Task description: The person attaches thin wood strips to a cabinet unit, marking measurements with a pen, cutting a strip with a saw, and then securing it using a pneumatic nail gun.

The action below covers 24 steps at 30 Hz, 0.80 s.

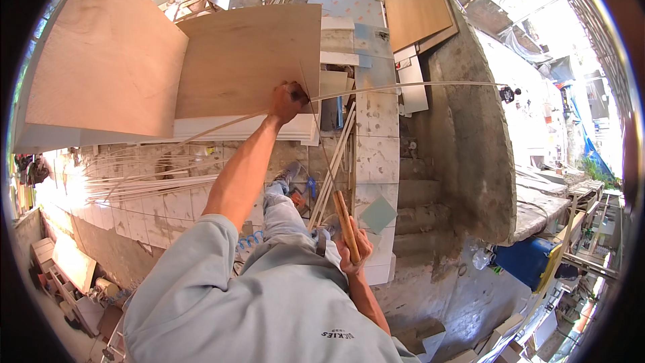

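My left hand (289, 103) is closed round a long thin wooden strip (403, 85) at the right edge of a plywood panel (248, 54). The strip runs from the lower left, under my hand, far out to the right. My right hand (356, 250) grips the long wooden handle (346, 225) of a saw. Its thin blade (324, 151) shows nearly edge-on, slanting up and crossing the strip just right of my left hand. Whether the teeth touch the strip is too fine to tell.
A second plywood panel (101, 60) stands at the left. Several thin strips (154, 188) lie on the tiles below. Concrete steps (420, 195) drop away at right beside a low wall (477, 128). A blue container (527, 265) stands lower right. A blue coiled hose (248, 240) lies near my legs.
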### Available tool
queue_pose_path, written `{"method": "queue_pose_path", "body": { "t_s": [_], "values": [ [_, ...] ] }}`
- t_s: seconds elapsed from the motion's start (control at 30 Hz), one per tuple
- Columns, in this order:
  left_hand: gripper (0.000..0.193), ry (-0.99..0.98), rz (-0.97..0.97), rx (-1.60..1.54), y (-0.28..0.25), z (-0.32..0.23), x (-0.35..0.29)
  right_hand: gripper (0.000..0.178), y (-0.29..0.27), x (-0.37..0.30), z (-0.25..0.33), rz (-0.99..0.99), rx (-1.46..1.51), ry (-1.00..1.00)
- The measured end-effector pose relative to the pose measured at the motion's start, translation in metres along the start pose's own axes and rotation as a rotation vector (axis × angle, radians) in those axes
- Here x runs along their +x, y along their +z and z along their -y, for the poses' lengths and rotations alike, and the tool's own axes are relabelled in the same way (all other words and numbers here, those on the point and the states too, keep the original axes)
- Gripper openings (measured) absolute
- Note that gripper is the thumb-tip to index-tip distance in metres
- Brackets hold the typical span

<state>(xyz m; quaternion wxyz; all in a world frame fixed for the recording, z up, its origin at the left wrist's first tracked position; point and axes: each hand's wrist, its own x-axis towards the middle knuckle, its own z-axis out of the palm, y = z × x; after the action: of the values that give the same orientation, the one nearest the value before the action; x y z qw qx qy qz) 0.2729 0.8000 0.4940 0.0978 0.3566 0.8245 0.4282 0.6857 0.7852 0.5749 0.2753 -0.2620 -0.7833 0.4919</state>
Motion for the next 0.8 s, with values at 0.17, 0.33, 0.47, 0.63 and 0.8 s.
{"method": "queue_pose_path", "body": {
  "t_s": [0.17,0.33,0.47,0.63,0.8],
  "values": [
    [0.012,0.01,-0.012,0.019,0.001,0.006,0.002,0.058,0.004,0.014,-0.007,0.018,0.044,0.026],
    [0.012,0.011,-0.007,0.03,0.0,0.005,0.001,0.061,0.004,0.017,-0.014,0.012,0.046,-0.003],
    [0.012,0.011,0.027,0.051,-0.004,0.0,-0.001,0.061,-0.008,0.001,-0.003,0.007,0.07,0.037],
    [0.012,0.016,0.031,0.025,-0.001,0.011,0.001,0.06,-0.003,0.018,-0.006,0.011,0.075,-0.004],
    [0.011,0.02,0.036,0.092,0.001,0.005,0.003,0.058,0.01,0.033,-0.01,0.01,0.14,0.07]
  ]
}}
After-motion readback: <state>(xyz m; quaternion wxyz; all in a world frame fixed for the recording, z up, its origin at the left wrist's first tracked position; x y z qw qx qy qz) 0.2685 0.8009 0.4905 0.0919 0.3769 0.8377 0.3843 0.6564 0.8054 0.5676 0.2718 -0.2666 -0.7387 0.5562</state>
